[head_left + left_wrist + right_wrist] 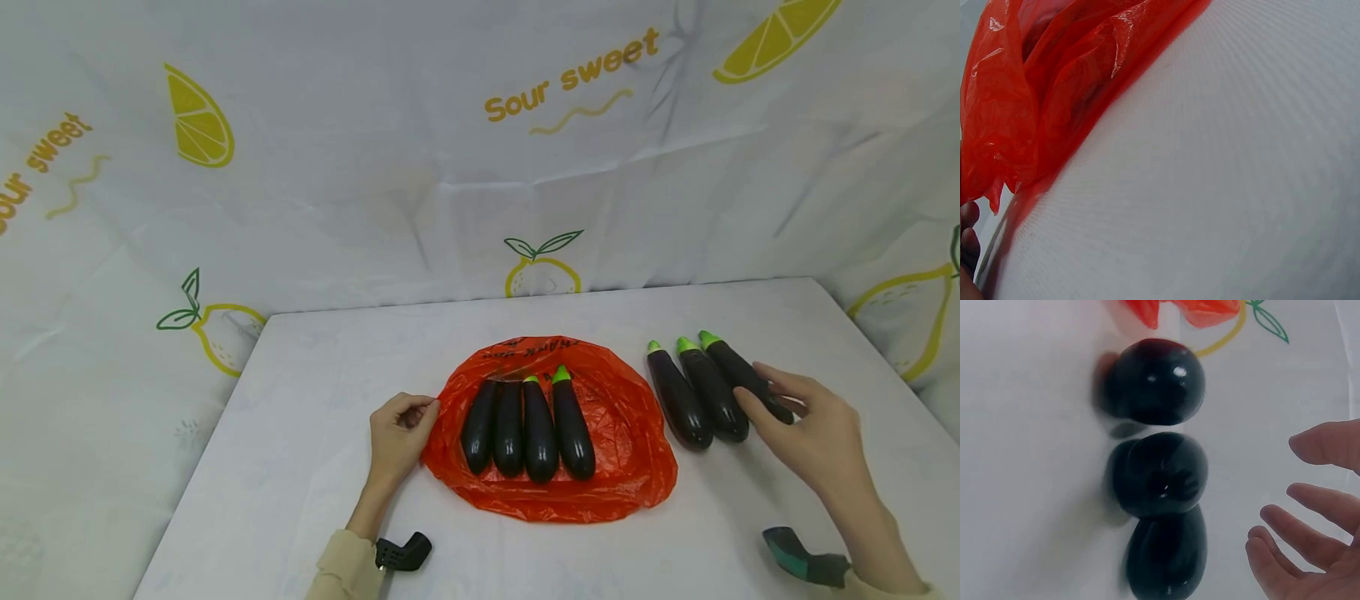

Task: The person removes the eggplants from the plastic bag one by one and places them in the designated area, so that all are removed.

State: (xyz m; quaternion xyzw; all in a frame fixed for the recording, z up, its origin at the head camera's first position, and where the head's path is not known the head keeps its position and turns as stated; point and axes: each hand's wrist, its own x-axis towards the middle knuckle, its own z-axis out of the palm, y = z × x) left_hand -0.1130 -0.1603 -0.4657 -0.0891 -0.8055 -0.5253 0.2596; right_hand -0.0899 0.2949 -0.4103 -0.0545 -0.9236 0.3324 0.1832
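Observation:
A red plastic bag (630, 467) lies spread on the table with several dark eggplants (540, 433) side by side on it. At its left edge my left hand (401, 433) pinches the bag's rim between thumb and fingers. In the left wrist view, crumpled red film (1079, 87) rises beside the partly visible fingertips (969, 240). Three more eggplants (678, 400) with green stem ends lie right of the bag. Over the rightmost eggplant (738, 367) is my right hand (813, 429), its thumb and fingers spread apart, as the right wrist view shows too.
A white cloth covers the table (300, 400). Behind it hangs a white backdrop (360, 208) printed with lemons and lettering. Black wrist devices sit at the left wrist (405, 552) and the right wrist (806, 558).

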